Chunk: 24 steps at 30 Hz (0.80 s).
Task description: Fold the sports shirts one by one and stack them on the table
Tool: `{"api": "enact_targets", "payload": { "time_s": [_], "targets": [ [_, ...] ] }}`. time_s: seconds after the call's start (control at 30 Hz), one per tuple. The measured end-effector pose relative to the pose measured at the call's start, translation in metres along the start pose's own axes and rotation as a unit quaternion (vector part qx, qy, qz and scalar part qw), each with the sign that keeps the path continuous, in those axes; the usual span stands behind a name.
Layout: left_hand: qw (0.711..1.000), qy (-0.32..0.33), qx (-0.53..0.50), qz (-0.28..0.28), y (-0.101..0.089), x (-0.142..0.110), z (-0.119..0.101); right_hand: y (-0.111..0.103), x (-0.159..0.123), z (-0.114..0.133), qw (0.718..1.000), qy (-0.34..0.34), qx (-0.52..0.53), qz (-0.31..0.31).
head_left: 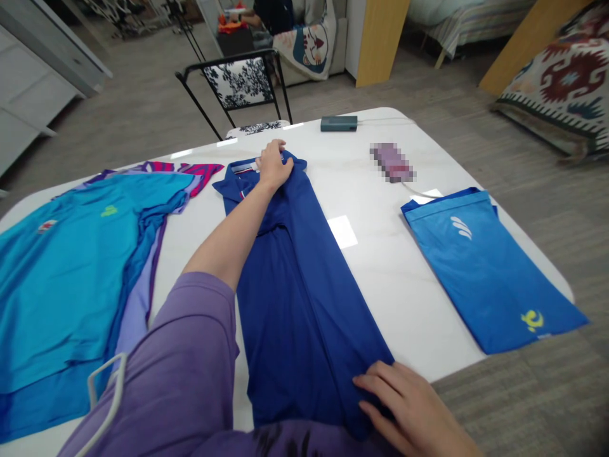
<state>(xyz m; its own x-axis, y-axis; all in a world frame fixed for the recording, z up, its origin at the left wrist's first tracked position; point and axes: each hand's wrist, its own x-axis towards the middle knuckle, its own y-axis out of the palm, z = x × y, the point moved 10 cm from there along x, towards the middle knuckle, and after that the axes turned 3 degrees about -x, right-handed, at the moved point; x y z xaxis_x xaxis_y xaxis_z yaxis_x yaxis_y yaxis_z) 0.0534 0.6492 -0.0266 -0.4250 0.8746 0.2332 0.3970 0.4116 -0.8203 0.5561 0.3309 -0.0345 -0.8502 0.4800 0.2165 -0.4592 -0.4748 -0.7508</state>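
Observation:
A dark blue polo shirt point(304, 298) lies folded into a long strip down the middle of the white table point(380, 254). My left hand point(273, 164) reaches far across and presses on its collar end, fingers curled over the fabric. My right hand point(409, 406) rests at the near right corner of the strip, by the table's front edge, with fingers on the cloth. My purple sleeve covers the shirt's near left part.
A pile of turquoise, lilac and striped shirts point(76, 279) covers the left side. A folded bright blue garment point(485, 266) lies at the right edge. A teal power bank point(339, 123) and a blurred small object point(392, 162) sit at the back. A chair point(240, 86) stands beyond.

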Motion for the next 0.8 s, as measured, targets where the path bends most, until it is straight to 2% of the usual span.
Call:
{"api": "enact_targets", "payload": {
  "time_s": [0.07, 0.13, 0.17, 0.23, 0.33, 0.4, 0.47, 0.6, 0.7, 0.8],
  "targets": [
    [0.997, 0.076, 0.018, 0.003, 0.006, -0.011, -0.023, 0.000, -0.001, 0.001, 1.000, -0.001, 0.001, 0.005],
    [0.986, 0.141, 0.050, 0.075, 0.028, -0.020, -0.040, 0.000, -0.003, 0.000, 1.000, 0.005, -0.002, 0.000],
    [0.980, 0.147, 0.069, 0.116, 0.041, -0.022, -0.041, 0.001, -0.005, -0.001, 1.000, 0.008, -0.006, -0.003],
    [0.976, 0.108, 0.102, 0.158, 0.058, -0.020, -0.028, 0.003, -0.007, -0.002, 1.000, 0.014, -0.015, -0.006],
    [0.983, 0.023, 0.112, 0.142, 0.063, -0.011, -0.001, 0.006, -0.009, -0.003, 1.000, 0.023, -0.016, -0.003],
    [0.987, -0.011, 0.108, 0.121, 0.061, -0.008, 0.009, 0.006, -0.010, -0.003, 1.000, 0.029, -0.010, 0.002],
    [0.990, -0.017, 0.105, 0.094, 0.054, -0.010, 0.007, 0.005, -0.009, -0.003, 1.000, 0.025, 0.001, 0.011],
    [0.994, 0.019, 0.100, 0.030, 0.027, -0.031, -0.025, -0.010, -0.006, -0.005, 1.000, 0.011, 0.025, 0.005],
    [0.995, 0.019, 0.093, 0.023, 0.006, -0.065, -0.048, -0.018, -0.003, -0.010, 1.000, -0.005, -0.020, 0.023],
    [0.997, 0.015, 0.069, 0.032, -0.015, -0.123, -0.070, -0.010, -0.004, -0.009, 0.989, -0.064, -0.088, 0.097]
  ]
}}
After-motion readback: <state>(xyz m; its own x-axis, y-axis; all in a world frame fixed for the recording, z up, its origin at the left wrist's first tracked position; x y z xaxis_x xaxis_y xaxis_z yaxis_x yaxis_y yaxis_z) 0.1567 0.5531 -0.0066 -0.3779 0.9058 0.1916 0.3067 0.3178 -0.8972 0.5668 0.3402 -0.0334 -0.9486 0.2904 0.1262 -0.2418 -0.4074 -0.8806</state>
